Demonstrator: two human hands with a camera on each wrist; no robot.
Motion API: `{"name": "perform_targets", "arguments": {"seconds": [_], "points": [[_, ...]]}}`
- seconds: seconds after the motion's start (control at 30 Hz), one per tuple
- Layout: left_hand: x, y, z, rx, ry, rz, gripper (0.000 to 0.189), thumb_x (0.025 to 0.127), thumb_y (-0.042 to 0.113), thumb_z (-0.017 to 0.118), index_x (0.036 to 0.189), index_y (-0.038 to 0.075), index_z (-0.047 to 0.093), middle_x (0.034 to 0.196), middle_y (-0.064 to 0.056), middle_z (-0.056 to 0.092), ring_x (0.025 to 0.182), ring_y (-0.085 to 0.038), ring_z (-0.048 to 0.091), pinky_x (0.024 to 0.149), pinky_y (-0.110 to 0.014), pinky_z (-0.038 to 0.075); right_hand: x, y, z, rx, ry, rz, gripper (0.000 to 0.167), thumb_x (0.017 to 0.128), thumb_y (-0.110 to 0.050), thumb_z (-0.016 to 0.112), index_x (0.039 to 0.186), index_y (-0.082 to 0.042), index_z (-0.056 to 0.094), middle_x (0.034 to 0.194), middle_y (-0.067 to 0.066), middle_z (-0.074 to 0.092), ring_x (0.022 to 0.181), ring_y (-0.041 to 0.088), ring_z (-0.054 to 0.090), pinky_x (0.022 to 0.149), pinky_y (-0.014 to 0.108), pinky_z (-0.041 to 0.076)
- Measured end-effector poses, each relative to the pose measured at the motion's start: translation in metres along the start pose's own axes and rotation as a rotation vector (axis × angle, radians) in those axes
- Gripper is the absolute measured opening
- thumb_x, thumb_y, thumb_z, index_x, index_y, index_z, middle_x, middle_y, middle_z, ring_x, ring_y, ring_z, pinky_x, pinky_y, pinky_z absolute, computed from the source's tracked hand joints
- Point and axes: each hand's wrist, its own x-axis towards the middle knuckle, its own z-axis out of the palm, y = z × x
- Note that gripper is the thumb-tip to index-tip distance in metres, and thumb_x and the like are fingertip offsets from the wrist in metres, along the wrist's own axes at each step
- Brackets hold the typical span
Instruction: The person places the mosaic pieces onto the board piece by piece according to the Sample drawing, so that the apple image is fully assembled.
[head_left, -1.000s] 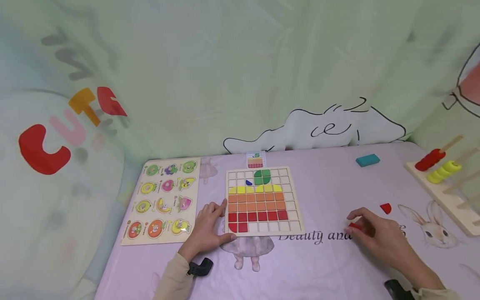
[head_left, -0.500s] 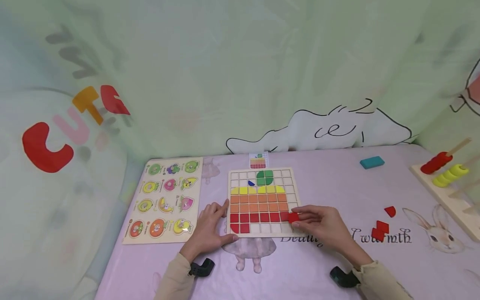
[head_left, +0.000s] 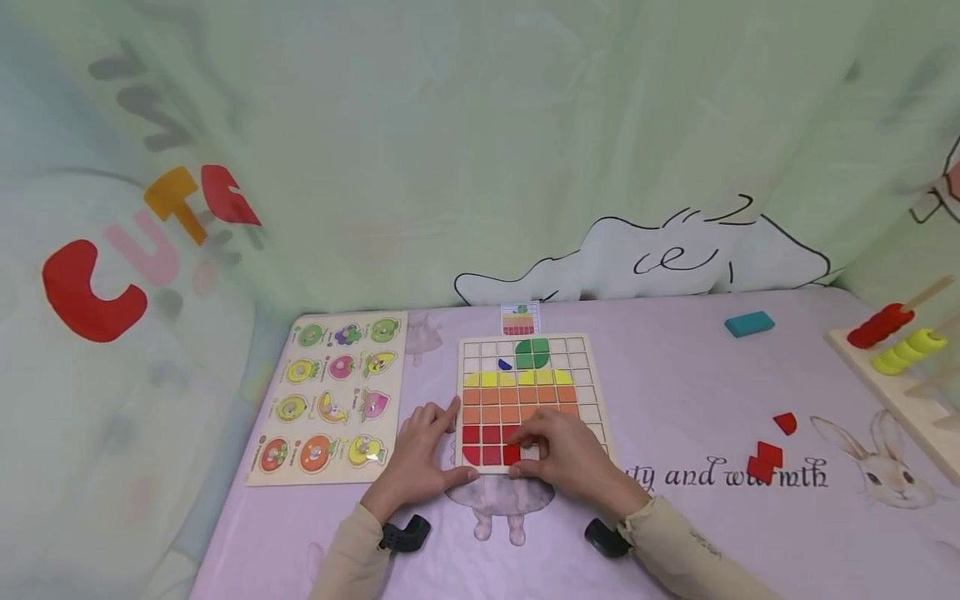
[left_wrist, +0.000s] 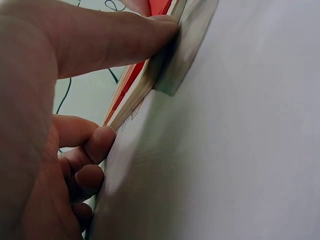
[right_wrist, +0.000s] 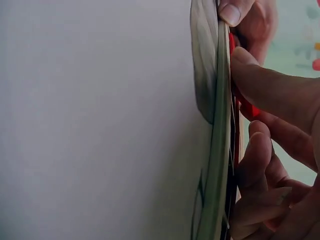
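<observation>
A wooden grid board (head_left: 602,400) lies on the table, with rows of yellow, orange and red tiles, green rounded tiles and a small blue piece. My left hand (head_left: 420,454) holds the board at its lower left corner, thumb on the front edge and curled fingers against the left side. Over the bottom row, my right hand (head_left: 573,454) pinches a red square tile (head_left: 512,454) between thumb and fingers, beside the red tiles there. In the right wrist view, the red tile (right_wrist: 247,102) is tilted at the board's face. My right hand hides part of the red and orange rows.
Several loose red tiles (head_left: 767,461) lie to the right. A small pattern card (head_left: 520,318) stands behind the board. At left is a fruit puzzle board (head_left: 326,400). A teal block (head_left: 750,323) and a bead-and-peg rack (head_left: 892,383) are on the far right.
My right hand has carried a red tile leftwards from the loose tiles on the right to the board's bottom row. My left hand has stayed at the board's corner.
</observation>
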Motion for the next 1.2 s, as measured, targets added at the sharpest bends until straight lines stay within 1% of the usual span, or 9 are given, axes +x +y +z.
{"name": "perform_targets", "arguments": {"seconds": [0.1,0.4,0.57,0.67,0.77,0.83,0.97,1.1,1.2], "points": [[0.000,0.000,0.000,-0.001,-0.001,-0.006,0.103,0.079,0.044,0.087,0.164,0.010,0.040,0.109,0.003,0.049,0.104,-0.013,0.040,0.091,-0.038,0.037,0.000,-0.003,0.000,-0.021,0.005,0.007,0.035,0.072,-0.025,0.100,0.102,-0.016,0.084,0.088,-0.007,0.064,0.073,0.008,0.050,0.063,0.023,0.043],[-0.001,-0.002,0.000,0.003,0.006,0.003,0.104,0.079,0.045,0.088,0.164,0.009,0.040,0.109,0.003,0.049,0.105,-0.013,0.041,0.091,-0.039,0.038,0.000,-0.005,-0.002,-0.019,0.014,-0.006,0.019,0.079,-0.015,0.094,0.095,-0.014,0.083,0.082,-0.008,0.065,0.072,0.008,0.053,0.064,0.022,0.045],[0.000,-0.001,0.000,-0.011,0.000,-0.014,0.104,0.078,0.045,0.088,0.164,0.010,0.040,0.109,0.004,0.049,0.105,-0.012,0.040,0.092,-0.039,0.037,-0.001,-0.002,-0.003,-0.043,0.012,-0.044,0.022,0.079,-0.019,0.095,0.096,-0.014,0.083,0.079,-0.012,0.062,0.071,0.005,0.052,0.063,0.021,0.045],[-0.001,-0.001,0.000,-0.013,0.009,-0.003,0.104,0.078,0.044,0.088,0.164,0.010,0.041,0.108,0.004,0.049,0.103,-0.012,0.039,0.091,-0.038,0.037,-0.006,0.004,-0.012,-0.044,0.022,-0.083,0.023,0.080,-0.023,0.095,0.097,-0.016,0.082,0.079,-0.015,0.061,0.071,0.002,0.050,0.063,0.020,0.045],[-0.001,0.000,0.000,-0.015,0.017,0.016,0.105,0.077,0.043,0.089,0.163,0.009,0.041,0.106,0.005,0.049,0.102,-0.011,0.039,0.091,-0.038,0.037,-0.018,0.015,-0.033,-0.040,0.053,-0.102,0.019,0.082,-0.021,0.093,0.095,-0.016,0.080,0.079,-0.015,0.063,0.071,0.001,0.052,0.064,0.021,0.047],[0.000,0.000,0.000,-0.019,0.019,0.025,0.105,0.077,0.042,0.089,0.163,0.008,0.041,0.106,0.005,0.049,0.101,-0.011,0.040,0.091,-0.038,0.037,-0.028,0.026,-0.053,-0.064,0.073,-0.064,0.018,0.083,-0.019,0.092,0.096,-0.015,0.080,0.080,-0.014,0.065,0.071,0.002,0.054,0.063,0.021,0.048],[0.000,0.001,0.001,-0.024,0.015,0.023,0.105,0.077,0.043,0.089,0.164,0.008,0.040,0.107,0.005,0.049,0.103,-0.012,0.040,0.092,-0.038,0.037,-0.055,0.055,-0.099,-0.159,0.070,0.100,0.026,0.083,-0.021,0.092,0.105,-0.011,0.080,0.086,-0.008,0.068,0.073,0.007,0.058,0.062,0.022,0.049],[-0.001,0.001,0.001,-0.033,0.000,-0.005,0.106,0.077,0.044,0.089,0.165,0.011,0.039,0.109,0.005,0.049,0.105,-0.012,0.041,0.093,-0.038,0.038,-0.085,0.095,-0.143,-0.260,0.041,0.250,0.041,0.084,-0.026,0.091,0.115,-0.005,0.077,0.097,0.005,0.072,0.079,0.015,0.062,0.060,0.025,0.047],[-0.002,0.001,0.000,-0.036,-0.002,-0.019,0.105,0.078,0.044,0.089,0.165,0.011,0.040,0.109,0.005,0.049,0.106,-0.013,0.041,0.092,-0.038,0.038,-0.104,0.123,-0.169,-0.320,0.017,0.337,0.055,0.082,-0.031,0.091,0.122,0.002,0.072,0.104,0.016,0.070,0.083,0.024,0.063,0.061,0.031,0.050]]}}
